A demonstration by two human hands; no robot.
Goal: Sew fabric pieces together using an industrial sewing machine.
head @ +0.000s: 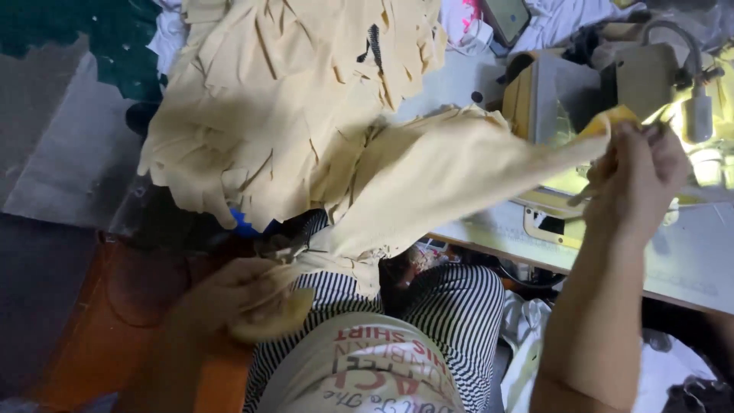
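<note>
Left hand: the left hand (233, 294) is low at the person's left knee, fingers curled shut on the lower end of the cloth piece (451, 172); motion blur hides how the fingertips sit
Right hand: the right hand (638, 172) is raised in front of the sewing machine (650, 76), fingers pinched on the far tip of the same piece, where the fabric folds into a small yellow point
Hands together or apart: well apart, one low and left, one high and right, with the piece stretched between them
Cloth piece: pale yellow, long and tapering, it runs from the lap up and rightward across the table edge to the right hand, hanging slack in the middle
Pile: a big heap of pale yellow cut pieces (283, 99) with ragged strips lies up and left of the stretched piece, touching it near the lap; a dark mark shows on one strip near the top
Sewing machine: cream-coloured, at the upper right, with a bright lamp (699, 115) lit beside the right hand
Table: the light worktop (688, 252) runs under the machine, its near edge crossing above the person's right knee
Lap: striped trousers (451, 306) and a printed shirt fill the bottom centre
Floor: orange-brown floor (84, 321) at the lower left, grey and dark green cloth (69, 30) above it
</note>
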